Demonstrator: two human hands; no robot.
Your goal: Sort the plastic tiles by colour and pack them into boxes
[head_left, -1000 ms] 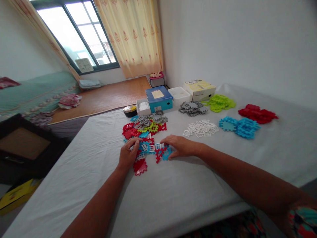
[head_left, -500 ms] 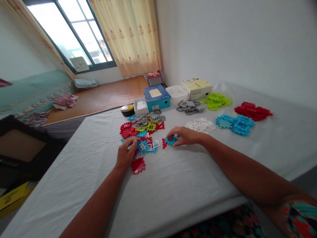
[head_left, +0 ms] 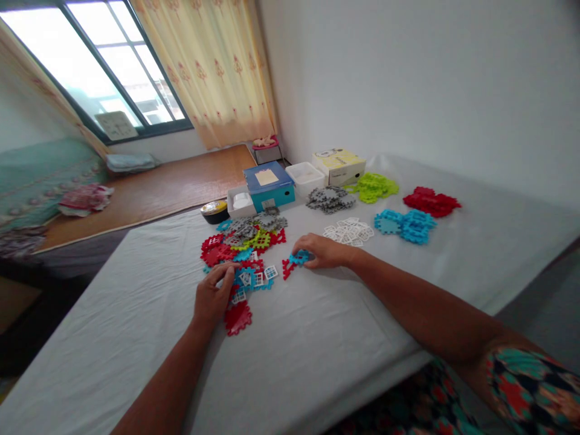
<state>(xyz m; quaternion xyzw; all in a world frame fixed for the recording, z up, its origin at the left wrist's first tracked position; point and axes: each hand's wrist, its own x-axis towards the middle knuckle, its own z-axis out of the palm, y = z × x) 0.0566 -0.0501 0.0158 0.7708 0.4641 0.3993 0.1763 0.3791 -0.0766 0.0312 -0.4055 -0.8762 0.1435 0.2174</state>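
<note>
No word, brand or number is showing clearly enough for reading. The blue box [head_left: 269, 186] is carrying 1 pale lid label [head_left: 266, 176] on its top and 1 small front label [head_left: 268, 203] near its 6 o'clock edge, but the writing on these 2 is looking too small. From the blue box towards 3 o'clock, the yellow-and-white box [head_left: 339, 167] is bearing print [head_left: 338, 155] on its top, and the shapes of the letters are blurring into each other.
</note>
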